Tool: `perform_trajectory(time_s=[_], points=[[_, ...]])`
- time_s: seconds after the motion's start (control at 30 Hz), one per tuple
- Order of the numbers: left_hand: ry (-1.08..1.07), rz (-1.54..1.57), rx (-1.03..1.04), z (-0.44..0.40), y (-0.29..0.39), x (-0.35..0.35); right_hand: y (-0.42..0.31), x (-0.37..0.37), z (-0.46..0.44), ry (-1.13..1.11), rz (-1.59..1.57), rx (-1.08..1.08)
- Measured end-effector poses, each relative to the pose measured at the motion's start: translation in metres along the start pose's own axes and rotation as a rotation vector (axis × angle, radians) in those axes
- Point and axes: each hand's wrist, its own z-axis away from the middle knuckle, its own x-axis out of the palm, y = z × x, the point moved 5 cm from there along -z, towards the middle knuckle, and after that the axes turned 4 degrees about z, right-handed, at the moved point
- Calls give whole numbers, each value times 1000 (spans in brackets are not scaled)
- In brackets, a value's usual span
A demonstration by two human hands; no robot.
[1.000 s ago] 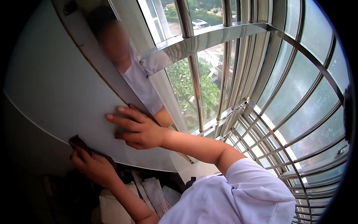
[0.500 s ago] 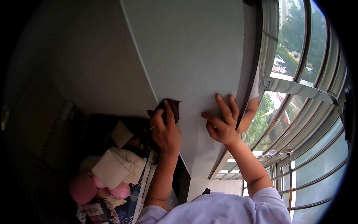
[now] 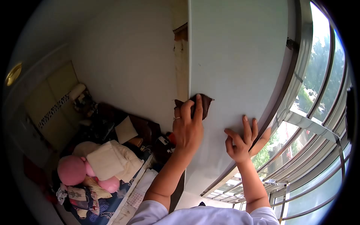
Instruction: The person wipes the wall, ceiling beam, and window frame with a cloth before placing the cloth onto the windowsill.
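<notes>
My left hand (image 3: 188, 125), with a ring on one finger, presses a dark brown cloth (image 3: 205, 104) against the left edge of a pale grey panel (image 3: 240, 56). The cloth has ragged corners, and one end folds around the panel's edge; part of it is hidden under my fingers. To the right and slightly lower, my right hand (image 3: 242, 144) rests on the same panel with its fingers spread and nothing in them. Its wrist is close to the panel's right edge, beside the window.
Barred windows (image 3: 300, 138) run along the right side. Below on the left is a bed heaped with a cream quilt (image 3: 108, 159), a pink plush toy (image 3: 72, 170) and bedding. A worn vertical strip (image 3: 181, 60) adjoins the panel's left edge.
The view has shifted, showing more of the room at left. My left hand with the cloth is farther up along the panel's edge; my right hand stays spread on the panel.
</notes>
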Motion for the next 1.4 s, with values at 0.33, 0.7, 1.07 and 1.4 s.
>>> perform_trajectory(time_s=[0.33, 0.7, 1.07, 1.4], points=[[-54, 166, 18, 12, -2, -2, 0, 0, 0, 12, -14, 16], [213, 99, 212, -104, -7, -5, 2, 1, 1, 4, -18, 9], [100, -10, 232, 94, -18, 43, -1, 1, 1, 5, 10, -10], [-782, 389, -256, 377, -66, 33, 0, 2, 1, 44, -16, -56]])
